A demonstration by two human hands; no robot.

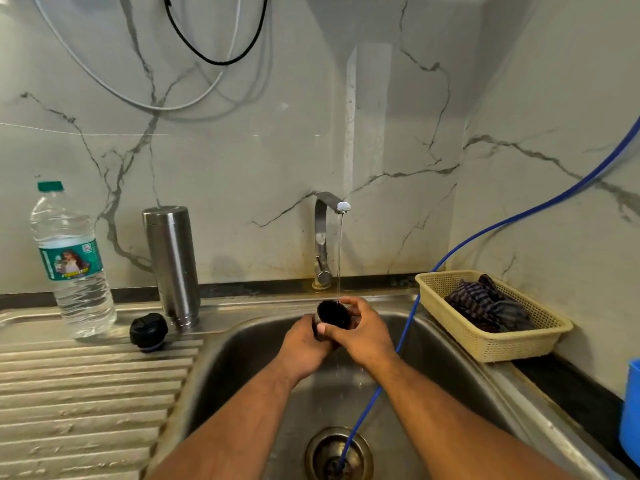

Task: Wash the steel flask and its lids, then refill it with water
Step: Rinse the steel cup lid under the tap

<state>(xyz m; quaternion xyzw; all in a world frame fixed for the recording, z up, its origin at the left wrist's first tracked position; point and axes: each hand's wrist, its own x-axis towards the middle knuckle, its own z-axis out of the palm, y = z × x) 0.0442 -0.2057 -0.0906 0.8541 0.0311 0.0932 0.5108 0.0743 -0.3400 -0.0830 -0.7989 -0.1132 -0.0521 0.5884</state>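
While the tap (322, 237) runs a thin stream, pretty much everything is happening over the steel sink (235, 362), which fills the middle of the view. The ribbed drainboard (86, 393) sits to its left. On the right counter there's a cream basket (485, 348) with a dark striped cloth (485, 306) bunched inside. A blue hose (398, 351) comes in from the right wall, passes just beside the basket and drops into the drain (322, 448).

The flask (173, 261) isn't in anyone's grip. It stands on end at the sink's back-left corner, ringed narrow end down, well apart from both hands. Left of it is a plastic bottle (72, 268) with a green cap.

Both hands are up at the back of the basin, right under the spout. The left hand (303, 348) wraps around the cup lid (333, 315) from below and the left. The right hand (363, 334) curls round it from the right, thumb across the front. The lid's dark opening faces up and slightly toward the camera, and the stream lands on its far rim, so it's sandwiched between the two palms.

The black stopper (149, 332) lies on the drainboard, just in front-left of the flask and untouched.
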